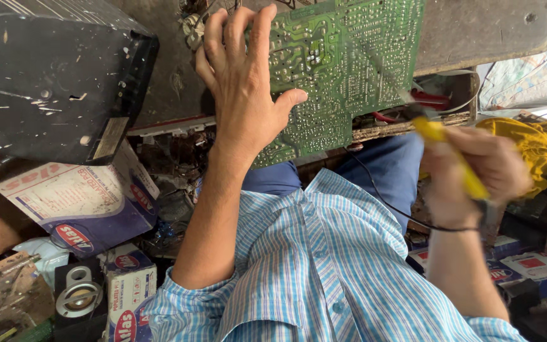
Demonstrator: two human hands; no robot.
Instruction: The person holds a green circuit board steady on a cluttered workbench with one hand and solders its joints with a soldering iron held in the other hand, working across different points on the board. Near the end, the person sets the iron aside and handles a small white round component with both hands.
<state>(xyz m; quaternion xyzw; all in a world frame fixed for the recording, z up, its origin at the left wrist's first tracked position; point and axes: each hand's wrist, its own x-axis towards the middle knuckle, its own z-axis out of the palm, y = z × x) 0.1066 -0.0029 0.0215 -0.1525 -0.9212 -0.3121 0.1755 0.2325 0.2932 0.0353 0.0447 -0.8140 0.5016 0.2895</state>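
A green circuit board (337, 63) lies solder side up on the worn workbench (482, 28). My left hand (245, 79) rests flat on the board's left part, fingers spread over its edge and thumb pressing the board. My right hand (476, 171), blurred by motion, grips the yellow handle of a soldering iron (451, 155). The iron's thin tip (387, 76) slants up over the board's right part. A black cord (387, 202) trails from the iron across my lap.
A black casing (52, 76) fills the upper left. Cardboard boxes (77, 196) and a small speaker (78, 294) lie at the lower left. A yellow cloth (533, 142) and more boxes (527, 263) sit at the right. Red wires (428, 98) run under the board's right edge.
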